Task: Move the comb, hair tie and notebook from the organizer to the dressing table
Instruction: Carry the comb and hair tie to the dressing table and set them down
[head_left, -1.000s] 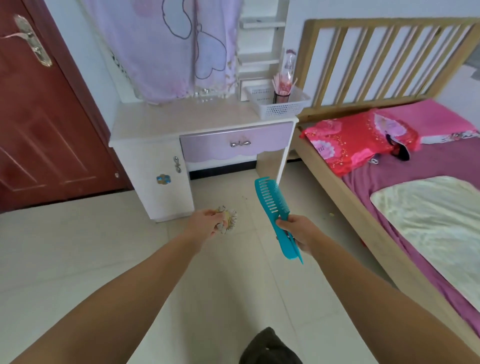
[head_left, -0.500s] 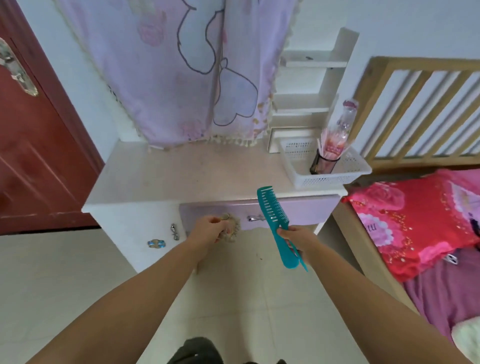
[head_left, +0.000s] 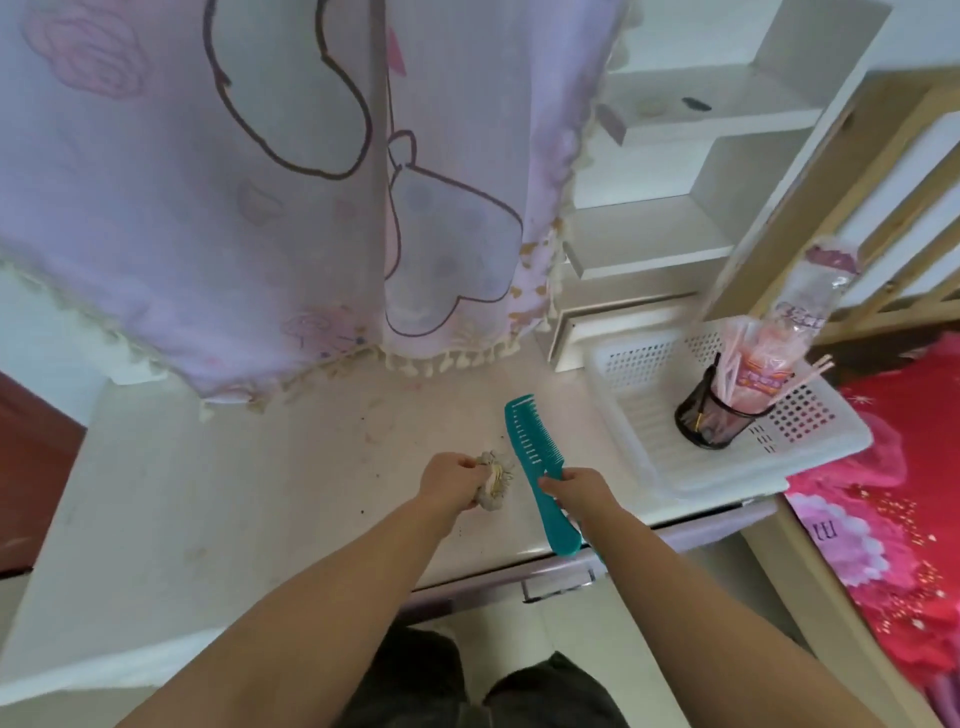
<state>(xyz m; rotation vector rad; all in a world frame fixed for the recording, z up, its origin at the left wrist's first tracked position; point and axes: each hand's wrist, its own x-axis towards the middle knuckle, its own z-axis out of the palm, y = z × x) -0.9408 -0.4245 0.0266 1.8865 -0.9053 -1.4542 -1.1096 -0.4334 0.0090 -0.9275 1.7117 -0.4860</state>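
Observation:
A teal comb (head_left: 535, 457) is gripped by its handle in my right hand (head_left: 574, 491), teeth end pointing away over the white dressing table (head_left: 260, 493). My left hand (head_left: 449, 480) is closed around a beige hair tie (head_left: 493, 480) just above the tabletop, beside the comb. Both hands hover over the front middle of the table. No notebook shows in this view.
A white perforated basket (head_left: 649, 415) sits at the table's right end and holds a black mesh cup (head_left: 711, 421) with sticks and a plastic packet. A lilac curtain (head_left: 270, 182) hangs over the table's back. White shelves stand behind; a bed with a red pillow (head_left: 893, 499) is at the right.
I have walked up to the dressing table; both hands, still holding the comb and hair tie, now sit over its top instead of over the floor.

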